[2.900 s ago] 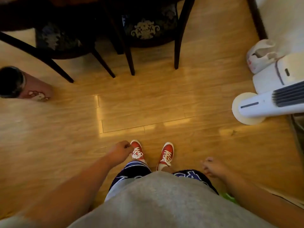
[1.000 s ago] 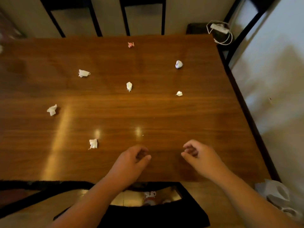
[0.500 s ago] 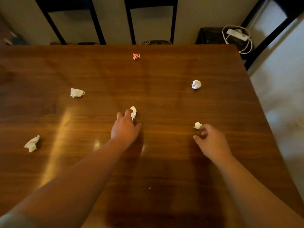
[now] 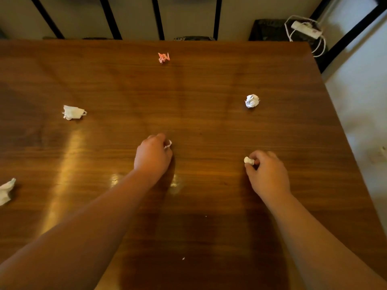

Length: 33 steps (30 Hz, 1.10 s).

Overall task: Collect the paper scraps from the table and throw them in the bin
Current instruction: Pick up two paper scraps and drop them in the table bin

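I am logging the surface (image 4: 188, 206) from left to right. Two white scraps (image 4: 6, 190) and (image 4: 73, 112) are lying untouched at the left. My left hand (image 4: 152, 156), reaching half a second ago, is now closing its grip on the middle scrap (image 4: 168, 144), which is showing only as a white edge at the fingertips. The pink scrap (image 4: 163, 57) is waiting at the far edge. My right hand (image 4: 267, 174) is now pinching the small scrap (image 4: 249, 160), with the crumpled ball (image 4: 252, 100) beyond it. Collection is beginning; four scraps are remaining. No bin is showing. No writing is legible.
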Motion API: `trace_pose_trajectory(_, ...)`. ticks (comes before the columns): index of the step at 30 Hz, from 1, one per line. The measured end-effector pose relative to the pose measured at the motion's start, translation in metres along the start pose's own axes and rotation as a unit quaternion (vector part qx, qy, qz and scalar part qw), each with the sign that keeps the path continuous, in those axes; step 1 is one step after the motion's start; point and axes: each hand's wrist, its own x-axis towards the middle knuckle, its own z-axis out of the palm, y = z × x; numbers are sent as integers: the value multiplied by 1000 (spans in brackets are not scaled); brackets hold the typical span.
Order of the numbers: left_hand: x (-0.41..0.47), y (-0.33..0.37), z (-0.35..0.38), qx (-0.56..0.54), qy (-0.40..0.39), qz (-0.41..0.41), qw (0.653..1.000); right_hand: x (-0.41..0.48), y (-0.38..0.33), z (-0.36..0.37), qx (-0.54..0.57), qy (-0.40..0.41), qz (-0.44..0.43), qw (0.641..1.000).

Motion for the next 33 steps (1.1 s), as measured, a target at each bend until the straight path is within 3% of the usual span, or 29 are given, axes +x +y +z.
trace_pose_trajectory(3, -12, 7, 1, -227, -47, -108, 967, 0, -2, 3, 15, 7, -7, 1000)
trace_pose_trajectory(4, -17, 11, 0, -329, -60, -156, 929, -1, -3, 5, 19, 1, -7, 1000)
trace_pose_trajectory(6, -26, 21, -2, -536, -96, -242, 803, -3, -8, 7, 38, -18, -4, 999)
trace_pose_trajectory(8, -37, 30, 0, -656, -119, -286, 688, -7, -16, 7, 92, -43, 1, 995)
trace_pose_trajectory(10, -47, 36, 2, -706, -131, -299, 628, -15, -29, 3, 164, -61, -2, 985)
trace_pose_trajectory(13, -57, 45, 6, -749, -156, -306, 566, -31, -55, -5, 228, -54, -34, 972)
trace_pose_trajectory(15, -62, 50, 8, -760, -175, -309, 544, -42, -74, -11, 249, -36, -63, 966)
trace_pose_trajectory(20, -70, 57, 13, -773, -232, -268, 526, -60, -106, -10, 259, -67, -95, 959)
trace_pose_trajectory(27, -64, 55, 16, -769, -231, -321, 502, -48, -105, 1, 224, -10, -152, 963)
trace_pose_trajectory(33, -43, 40, 24, -777, -202, -349, 484, 55, -57, 0, 142, 66, -51, 986)
